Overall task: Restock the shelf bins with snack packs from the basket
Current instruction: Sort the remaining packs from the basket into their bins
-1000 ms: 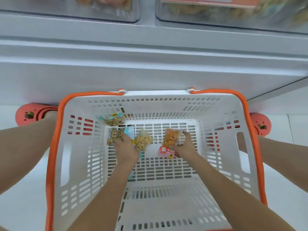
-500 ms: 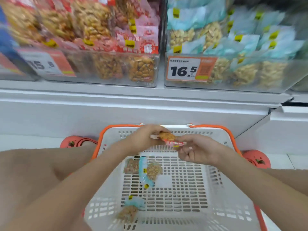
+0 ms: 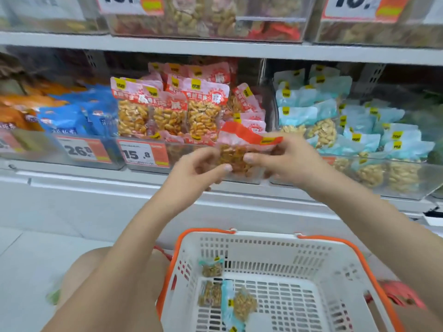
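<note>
On the head view, the change I read is a lift: half a second back both hands held the red-topped snack pack point(image 3: 242, 152) low over the basket point(image 3: 263, 238); now it is raised in front of the shelf, just before the clear front wall of the red-pack bin point(image 3: 182, 154). My left hand point(image 3: 199, 168) pinches its lower left edge with thumb and fingers. My right hand point(image 3: 282, 156) grips the right side, thumb across the front. Both are closed on the pack, neither one free. The view has tilted up too, so the price tags and the pale blue packs in the neighbouring bin point(image 3: 407, 173) show.

For the task, I judge this pack matched to its bin and close to going in; it is not yet over the wall. A few blue-trimmed packs point(image 3: 227, 300) lie on the basket floor, so restocking has several rounds left.
</note>
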